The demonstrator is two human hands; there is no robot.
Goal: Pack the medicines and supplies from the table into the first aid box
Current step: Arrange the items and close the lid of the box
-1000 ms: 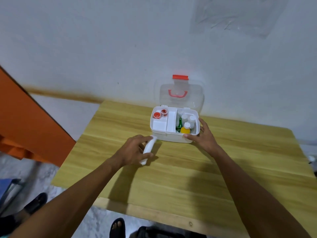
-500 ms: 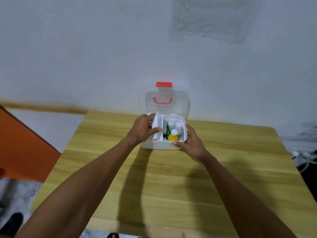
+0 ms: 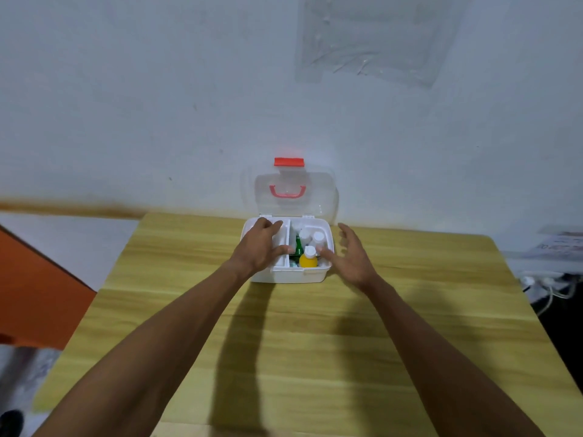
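Note:
The white first aid box [image 3: 290,275] stands at the far middle of the wooden table [image 3: 284,357], its clear lid [image 3: 321,197] with a red handle and red latch [image 3: 288,162] raised against the wall. Its right compartment holds a yellow bottle [image 3: 308,261], a green item [image 3: 298,246] and white-capped bottles [image 3: 317,237]. My left hand [image 3: 257,247] lies palm down, fingers spread, over the left tray compartment and hides what is under it. My right hand [image 3: 353,257] is open beside the box's right wall, thumb at the front right rim.
A white wall rises right behind the box, with a clear plastic sheet [image 3: 372,39] stuck on it. An orange panel [image 3: 34,279] stands left of the table. White cables and a power strip [image 3: 549,285] lie off the right edge.
My left hand lifted a white tube from the table in front of the box and brought it into the left compartment, then flattened over it. My right hand has opened beside the box.

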